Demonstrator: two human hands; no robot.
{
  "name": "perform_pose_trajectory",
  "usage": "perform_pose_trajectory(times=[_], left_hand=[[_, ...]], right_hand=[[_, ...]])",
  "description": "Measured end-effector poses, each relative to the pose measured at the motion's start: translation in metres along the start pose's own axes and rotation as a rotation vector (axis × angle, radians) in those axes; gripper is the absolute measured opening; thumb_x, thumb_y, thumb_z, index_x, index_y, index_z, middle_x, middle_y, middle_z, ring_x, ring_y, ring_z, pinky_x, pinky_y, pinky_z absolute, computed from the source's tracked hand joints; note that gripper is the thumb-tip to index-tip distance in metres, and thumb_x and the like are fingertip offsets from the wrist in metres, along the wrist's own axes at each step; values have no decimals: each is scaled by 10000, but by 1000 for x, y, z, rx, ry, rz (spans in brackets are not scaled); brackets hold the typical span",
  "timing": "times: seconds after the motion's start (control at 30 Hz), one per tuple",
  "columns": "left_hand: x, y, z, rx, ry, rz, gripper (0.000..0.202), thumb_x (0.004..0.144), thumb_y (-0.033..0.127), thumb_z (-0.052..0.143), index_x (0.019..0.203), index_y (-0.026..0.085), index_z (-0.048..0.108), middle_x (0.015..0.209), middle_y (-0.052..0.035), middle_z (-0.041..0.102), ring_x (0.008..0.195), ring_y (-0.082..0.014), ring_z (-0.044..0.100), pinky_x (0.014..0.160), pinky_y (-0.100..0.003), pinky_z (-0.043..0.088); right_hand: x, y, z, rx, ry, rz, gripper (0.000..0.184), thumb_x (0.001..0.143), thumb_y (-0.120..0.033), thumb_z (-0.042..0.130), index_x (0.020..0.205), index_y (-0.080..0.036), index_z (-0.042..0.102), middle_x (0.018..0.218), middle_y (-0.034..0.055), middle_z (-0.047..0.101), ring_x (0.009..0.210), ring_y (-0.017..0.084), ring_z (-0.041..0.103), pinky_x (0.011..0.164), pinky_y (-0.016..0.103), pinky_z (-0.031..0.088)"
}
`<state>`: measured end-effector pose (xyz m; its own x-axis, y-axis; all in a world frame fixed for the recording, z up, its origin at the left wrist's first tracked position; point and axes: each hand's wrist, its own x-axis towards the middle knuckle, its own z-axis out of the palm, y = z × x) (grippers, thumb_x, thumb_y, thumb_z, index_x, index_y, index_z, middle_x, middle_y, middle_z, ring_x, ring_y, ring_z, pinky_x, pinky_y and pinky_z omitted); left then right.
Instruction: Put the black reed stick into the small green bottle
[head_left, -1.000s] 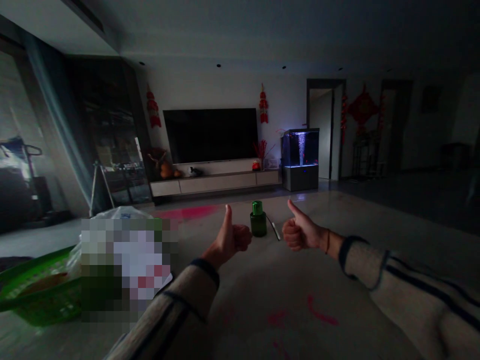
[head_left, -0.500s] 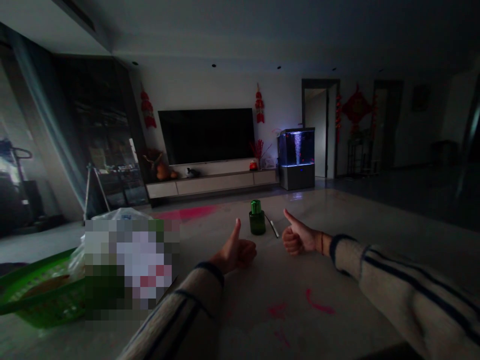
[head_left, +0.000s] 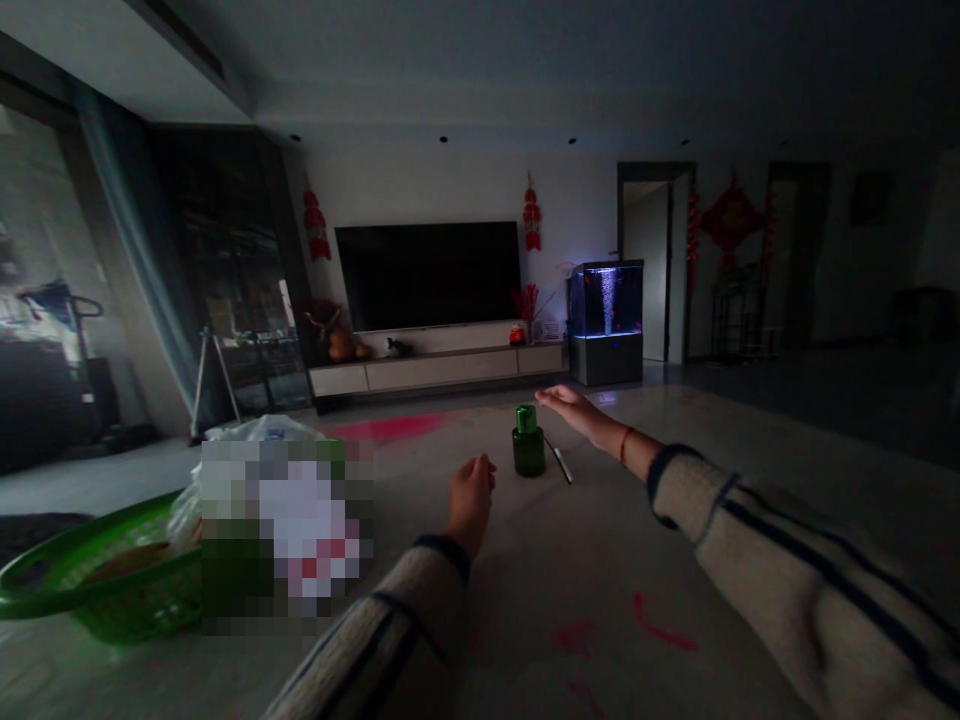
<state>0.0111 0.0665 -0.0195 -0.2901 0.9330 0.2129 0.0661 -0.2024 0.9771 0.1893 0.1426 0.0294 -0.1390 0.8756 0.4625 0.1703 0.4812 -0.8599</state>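
A green glass bottle with a shiny green cap (head_left: 527,444) stands upright on the pale surface (head_left: 525,570), with a thin pale stick-like implement (head_left: 559,463) lying just to its right. My right hand (head_left: 576,408) is stretched out flat, fingers pointing left, just above and behind the bottle, not touching it. My left hand (head_left: 471,503) is curled in a loose fist to the left of the bottle, apart from it, holding nothing I can see.
A green plastic basket (head_left: 97,585) and a white plastic bag (head_left: 262,430) sit at the left, partly behind a pixelated patch (head_left: 289,530). Pink smears mark the surface. Beyond are a TV cabinet (head_left: 435,368) and a lit aquarium (head_left: 605,320).
Both hands have dropped their raised-thumb pose. My right hand has opened flat and moved up over the bottle's far side, while my left hand has folded into a loose fist.
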Motion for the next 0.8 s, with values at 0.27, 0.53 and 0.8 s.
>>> perform_pose_trajectory(times=[0.27, 0.53, 0.8], left_hand=[[-5, 2, -4, 15, 30, 35, 262, 674, 407, 430, 583, 165, 470, 469, 53, 361, 392, -57, 312, 385, -189, 239], [-15, 3, -2, 15, -61, -17, 227, 676, 369, 418, 597, 163, 470, 478, 59, 362, 392, -52, 307, 385, -185, 235], [-12, 1, -2, 20, -54, -18, 238, 667, 381, 417, 599, 163, 480, 484, 57, 373, 392, -56, 319, 385, -185, 240]], right_hand=[[35, 33, 47, 47, 208, 81, 780, 558, -441, 685, 1181, -125, 337, 1159, 164, 489, 1008, 212, 527, 846, 312, 425], [21, 70, 61, 35, 173, 45, 719, 508, -358, 714, 1102, -185, 348, 981, 55, 561, 892, 169, 556, 792, 303, 439], [10, 69, 62, -216, 195, 35, 478, 495, -372, 703, 857, -176, 460, 780, 2, 564, 722, 144, 549, 678, 277, 429]])
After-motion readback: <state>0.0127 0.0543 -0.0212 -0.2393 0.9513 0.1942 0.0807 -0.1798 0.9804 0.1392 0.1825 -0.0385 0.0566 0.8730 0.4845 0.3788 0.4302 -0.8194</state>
